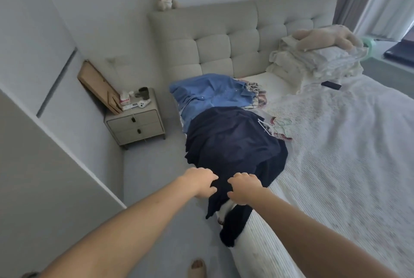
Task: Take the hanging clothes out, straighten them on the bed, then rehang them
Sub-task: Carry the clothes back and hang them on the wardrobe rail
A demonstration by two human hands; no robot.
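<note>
Both hands, left hand (201, 182) and right hand (243, 188), grip the dark dress (233, 147) by its near end at the bed (336, 154) edge; it stretches straight away from them.

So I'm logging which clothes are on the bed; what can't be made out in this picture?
- Head view: the clothes under the blue shirt and navy garment are covered; only striped edges show.
- Hangers: partly under the navy garment, count unclear.
- Left hand and right hand: fingertips buried in navy folds.
- Nightstand items: too small.
</note>
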